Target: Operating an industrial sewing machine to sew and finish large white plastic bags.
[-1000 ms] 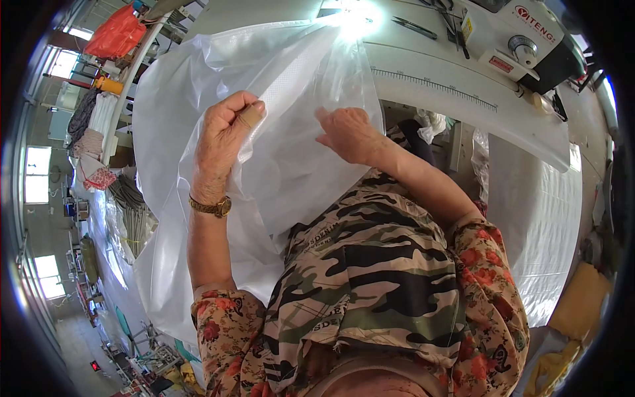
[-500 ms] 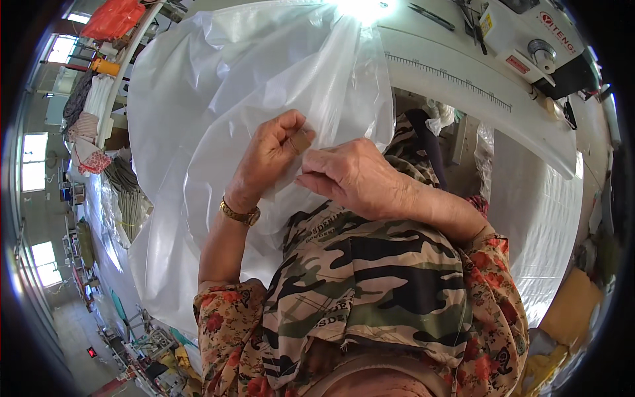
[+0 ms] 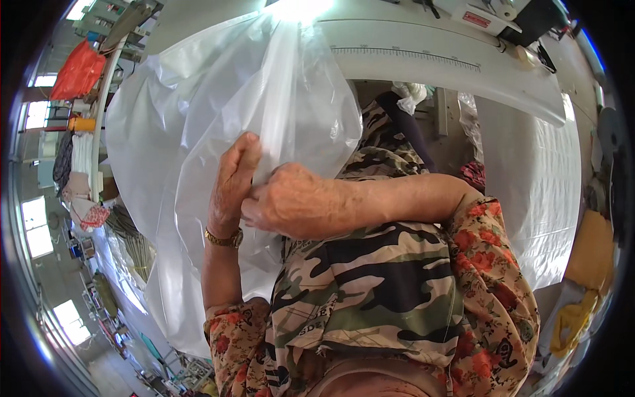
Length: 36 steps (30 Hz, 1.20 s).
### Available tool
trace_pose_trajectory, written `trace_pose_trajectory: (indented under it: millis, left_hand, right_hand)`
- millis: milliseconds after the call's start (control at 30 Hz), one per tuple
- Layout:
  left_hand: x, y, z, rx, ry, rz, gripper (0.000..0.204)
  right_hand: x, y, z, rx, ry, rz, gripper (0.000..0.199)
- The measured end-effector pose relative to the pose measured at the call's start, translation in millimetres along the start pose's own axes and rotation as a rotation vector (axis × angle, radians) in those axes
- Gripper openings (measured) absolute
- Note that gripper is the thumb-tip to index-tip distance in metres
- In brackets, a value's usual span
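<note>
A large sheet of translucent white plastic [image 3: 159,126] hangs over the table edge and spreads down on my left. Its folds gather upward into a bright glare on the tabletop. My left hand [image 3: 233,178], with a gold watch on the wrist, is closed on the sheet's folded edge, fingers pressed together and pointing up. Just to its right, my right hand [image 3: 297,202] is curled into a fist on the same edge, its fingertips hidden behind the knuckles and partly blurred. Both hands nearly touch, in front of my camouflage apron [image 3: 390,264].
The white worktable [image 3: 423,79] has a ruler scale [image 3: 403,54] along its near part. A white machine part [image 3: 476,20] stands at the back right. More plastic sheeting [image 3: 529,192] hangs at the right. Shelving with an orange-red bag [image 3: 78,69] is on the left.
Both hands have shifted left in the picture as the view turned right. The left fingers have straightened upward, and the right fist has moved closer against the left hand.
</note>
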<state>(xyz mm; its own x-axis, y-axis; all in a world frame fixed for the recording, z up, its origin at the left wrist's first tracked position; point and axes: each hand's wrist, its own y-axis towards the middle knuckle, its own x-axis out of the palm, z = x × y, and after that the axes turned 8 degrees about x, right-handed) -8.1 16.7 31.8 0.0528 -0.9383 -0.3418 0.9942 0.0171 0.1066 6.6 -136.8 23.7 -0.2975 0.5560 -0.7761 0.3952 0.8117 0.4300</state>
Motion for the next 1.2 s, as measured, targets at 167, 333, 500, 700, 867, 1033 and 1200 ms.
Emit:
trace_pose_trajectory:
  millis: [167,333,500,700,867,1033,1200]
  left_hand:
    - [-10,6,-1,-0.092,-0.07,-0.173,0.016]
    - [-39,15,9,-0.007,0.059,-0.02,0.013]
    - [-64,34,42,0.192,0.421,0.024,0.011]
    - [-59,48,82,0.269,0.573,0.063,0.01]
    - [-36,49,107,0.241,0.504,-0.077,0.011]
    - [-8,38,107,0.236,0.561,-0.267,0.009]
    - [7,20,68,0.284,0.63,-0.304,0.007]
  right_hand:
    - [2,1,8,-0.145,-0.189,0.038,0.021]
    - [-9,-24,66,0.299,0.236,0.718,0.03]
    - [23,-49,90,0.944,0.655,0.783,0.044]
    - [65,20,98,0.918,1.22,0.576,0.059]
    - [85,152,78,0.472,0.901,0.483,0.038]
    - [114,155,59,0.168,0.864,0.247,0.029]
    - [86,53,79,0.052,0.907,0.093,0.021]
